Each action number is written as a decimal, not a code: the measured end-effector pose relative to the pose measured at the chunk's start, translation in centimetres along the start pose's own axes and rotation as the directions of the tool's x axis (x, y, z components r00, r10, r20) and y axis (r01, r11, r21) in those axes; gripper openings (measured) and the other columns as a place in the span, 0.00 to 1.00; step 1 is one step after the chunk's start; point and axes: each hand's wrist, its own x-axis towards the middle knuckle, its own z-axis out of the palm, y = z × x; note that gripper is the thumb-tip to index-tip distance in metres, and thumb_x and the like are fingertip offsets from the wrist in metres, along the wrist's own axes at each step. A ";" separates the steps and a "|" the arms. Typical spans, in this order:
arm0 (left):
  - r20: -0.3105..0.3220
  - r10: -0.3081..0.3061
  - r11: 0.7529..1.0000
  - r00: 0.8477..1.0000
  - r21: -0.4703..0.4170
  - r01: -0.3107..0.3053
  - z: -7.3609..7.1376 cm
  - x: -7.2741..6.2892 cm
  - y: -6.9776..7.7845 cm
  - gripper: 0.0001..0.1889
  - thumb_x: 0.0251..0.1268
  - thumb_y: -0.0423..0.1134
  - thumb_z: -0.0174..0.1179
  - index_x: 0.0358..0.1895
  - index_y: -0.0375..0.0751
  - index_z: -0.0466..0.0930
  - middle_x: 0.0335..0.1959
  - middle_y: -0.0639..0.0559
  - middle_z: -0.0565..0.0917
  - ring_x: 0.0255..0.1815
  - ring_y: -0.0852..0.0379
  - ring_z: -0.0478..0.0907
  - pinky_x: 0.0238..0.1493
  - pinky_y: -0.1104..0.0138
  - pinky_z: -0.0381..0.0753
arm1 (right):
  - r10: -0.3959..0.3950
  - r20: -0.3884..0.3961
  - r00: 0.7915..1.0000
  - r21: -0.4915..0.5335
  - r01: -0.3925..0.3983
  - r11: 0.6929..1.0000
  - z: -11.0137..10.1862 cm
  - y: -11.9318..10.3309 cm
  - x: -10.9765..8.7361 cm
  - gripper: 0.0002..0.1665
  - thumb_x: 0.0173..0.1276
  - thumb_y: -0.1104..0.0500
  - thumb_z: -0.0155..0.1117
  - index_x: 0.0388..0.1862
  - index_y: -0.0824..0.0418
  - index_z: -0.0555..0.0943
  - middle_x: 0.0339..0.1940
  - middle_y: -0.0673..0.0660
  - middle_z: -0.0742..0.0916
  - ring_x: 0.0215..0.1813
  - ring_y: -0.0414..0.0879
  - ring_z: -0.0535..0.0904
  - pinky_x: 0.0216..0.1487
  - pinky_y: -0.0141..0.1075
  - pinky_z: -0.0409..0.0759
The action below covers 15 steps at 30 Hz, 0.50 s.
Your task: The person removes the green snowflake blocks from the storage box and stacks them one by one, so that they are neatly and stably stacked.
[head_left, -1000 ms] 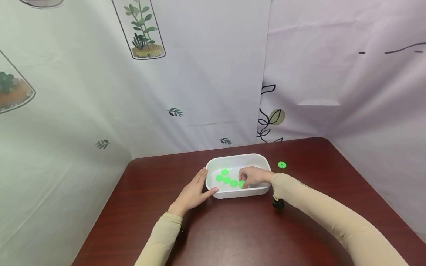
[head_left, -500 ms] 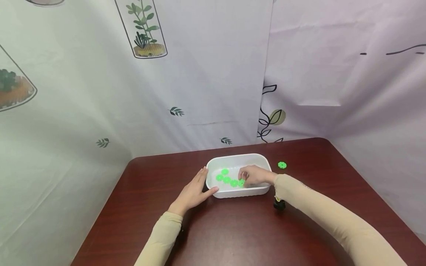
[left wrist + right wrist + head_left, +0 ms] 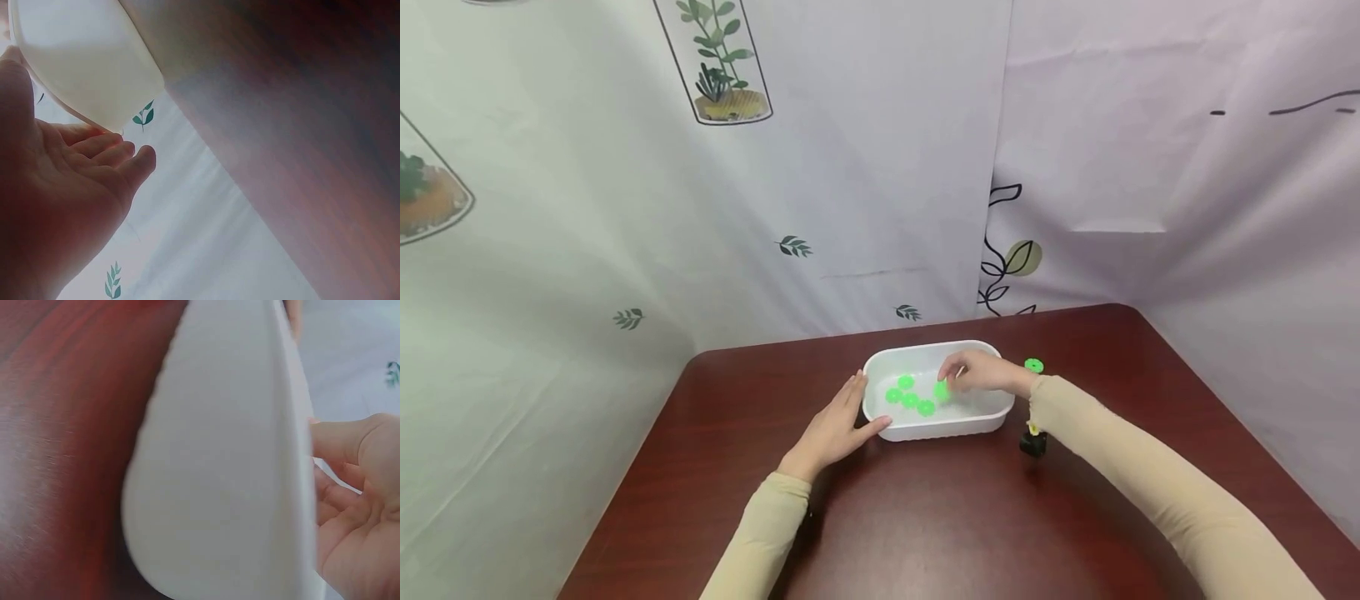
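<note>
A white rectangular bin (image 3: 945, 430) stands on the table with several flower-shaped green discs (image 3: 910, 400) lying on its floor. My left hand (image 3: 829, 429) rests against the bin's left end, fingers straight along the wall and thumb at the front corner. In the left wrist view, that hand's fingertips (image 3: 100, 147) touch the bin's rim. My right hand (image 3: 973, 371) is over the bin's right half and pinches one green disc (image 3: 942, 390) between thumb and fingers. The bin's wall hides that disc in the right wrist view, where the curled fingers (image 3: 337, 440) show behind the rim.
Another green disc (image 3: 1033, 365) lies on the table right of the bin, beyond the right wrist. The dark red-brown table (image 3: 917, 517) ends at a printed cloth backdrop (image 3: 850, 167). A small black device (image 3: 1032, 443) hangs under the right wrist.
My right hand has risen slightly and moved a little toward the back of the bin, carrying the pinched disc away from the others. The left hand stays on the bin.
</note>
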 end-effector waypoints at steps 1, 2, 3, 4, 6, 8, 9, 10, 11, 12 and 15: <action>0.000 0.000 1.000 1.000 0.003 0.000 0.0 0.1 0.0 0.52 0.68 0.71 0.52 0.80 0.34 0.50 0.82 0.42 0.52 0.82 0.48 0.48 0.76 0.53 0.58 | 0.014 -0.007 1.000 0.018 -0.014 1.000 -0.4 -0.1 0.0 0.11 0.67 0.69 0.63 0.48 0.65 0.84 0.38 0.56 0.85 0.41 0.46 0.81 0.45 0.41 0.82; -0.003 0.003 1.000 1.000 0.004 -0.003 -0.1 0.1 0.0 0.52 0.68 0.71 0.52 0.80 0.34 0.50 0.82 0.42 0.52 0.82 0.48 0.49 0.75 0.53 0.58 | 0.030 -0.017 0.999 0.032 -0.030 0.999 -0.7 -0.3 -0.1 0.12 0.68 0.68 0.62 0.48 0.65 0.84 0.38 0.57 0.85 0.41 0.47 0.81 0.45 0.42 0.82; -0.001 0.002 1.000 1.000 0.006 -0.002 -0.1 0.1 0.0 0.52 0.68 0.71 0.52 0.80 0.34 0.50 0.82 0.42 0.51 0.82 0.48 0.48 0.76 0.53 0.57 | 0.047 -0.032 0.998 0.041 -0.046 0.998 -1.0 -0.4 -0.2 0.11 0.69 0.68 0.62 0.49 0.65 0.84 0.39 0.57 0.85 0.42 0.47 0.81 0.46 0.42 0.83; -0.006 0.006 1.000 1.000 0.005 -0.006 -0.1 0.2 0.0 0.52 0.68 0.71 0.52 0.80 0.34 0.50 0.81 0.41 0.52 0.81 0.47 0.49 0.76 0.53 0.57 | 0.054 -0.045 0.998 0.044 -0.052 0.998 -1.4 -0.6 -0.3 0.11 0.69 0.67 0.62 0.49 0.65 0.84 0.39 0.58 0.84 0.43 0.48 0.81 0.46 0.43 0.83; -0.005 0.006 1.000 1.000 0.008 -0.006 -0.1 0.2 -0.1 0.52 0.68 0.72 0.51 0.80 0.34 0.50 0.82 0.41 0.52 0.82 0.48 0.49 0.76 0.53 0.57 | 0.078 -0.080 0.994 0.039 -0.075 0.996 -2.0 -0.8 -0.5 0.12 0.70 0.66 0.63 0.50 0.64 0.84 0.40 0.58 0.85 0.44 0.50 0.80 0.47 0.44 0.83; -0.008 0.007 1.000 1.000 0.006 -0.007 -0.1 0.2 -0.1 0.52 0.68 0.71 0.51 0.80 0.34 0.50 0.81 0.41 0.52 0.82 0.48 0.49 0.76 0.53 0.57 | 0.096 -0.108 0.990 0.040 -0.092 0.995 -2.6 -1.0 -0.9 0.12 0.70 0.65 0.64 0.51 0.64 0.84 0.42 0.58 0.84 0.45 0.53 0.81 0.49 0.46 0.83; -0.009 0.007 1.000 1.000 0.003 -0.007 0.0 0.2 -0.1 0.52 0.68 0.71 0.52 0.80 0.34 0.51 0.81 0.40 0.53 0.82 0.48 0.49 0.75 0.52 0.58 | 0.104 -0.119 0.987 0.042 -0.100 0.994 -2.9 -1.0 -1.1 0.12 0.71 0.65 0.64 0.52 0.64 0.84 0.42 0.58 0.84 0.46 0.54 0.81 0.50 0.47 0.83; -0.008 0.005 1.000 1.000 0.001 -0.005 0.0 0.2 -0.1 0.52 0.68 0.71 0.52 0.80 0.34 0.51 0.81 0.41 0.52 0.82 0.49 0.48 0.75 0.52 0.58 | 0.108 -0.127 0.986 0.048 -0.103 0.994 -3.2 -1.0 -1.3 0.13 0.71 0.65 0.63 0.53 0.65 0.83 0.43 0.59 0.84 0.47 0.55 0.81 0.51 0.49 0.82; -0.005 0.000 1.000 1.000 -0.002 0.000 0.0 0.2 0.0 0.52 0.68 0.71 0.52 0.80 0.35 0.50 0.82 0.42 0.52 0.82 0.49 0.48 0.76 0.53 0.57 | 0.120 -0.139 0.983 0.051 -0.114 0.992 -3.5 -1.0 -1.4 0.13 0.71 0.65 0.64 0.53 0.64 0.83 0.43 0.59 0.85 0.48 0.56 0.81 0.52 0.50 0.82; -0.006 0.000 1.000 1.000 -0.005 0.000 0.0 0.2 -0.1 0.52 0.68 0.71 0.52 0.80 0.35 0.51 0.81 0.42 0.52 0.82 0.48 0.49 0.75 0.52 0.58 | 0.128 -0.149 0.981 0.054 -0.121 0.991 -3.8 -0.9 -1.6 0.14 0.71 0.64 0.64 0.53 0.64 0.83 0.44 0.60 0.85 0.48 0.56 0.81 0.53 0.50 0.82; -0.004 -0.004 1.000 1.000 -0.009 0.004 0.1 0.1 0.0 0.52 0.68 0.71 0.53 0.80 0.35 0.50 0.82 0.43 0.51 0.81 0.47 0.49 0.75 0.52 0.58 | 0.136 -0.175 0.975 0.055 -0.128 0.990 -4.7 -0.8 -2.3 0.14 0.72 0.63 0.63 0.55 0.65 0.83 0.48 0.61 0.85 0.50 0.56 0.81 0.52 0.49 0.82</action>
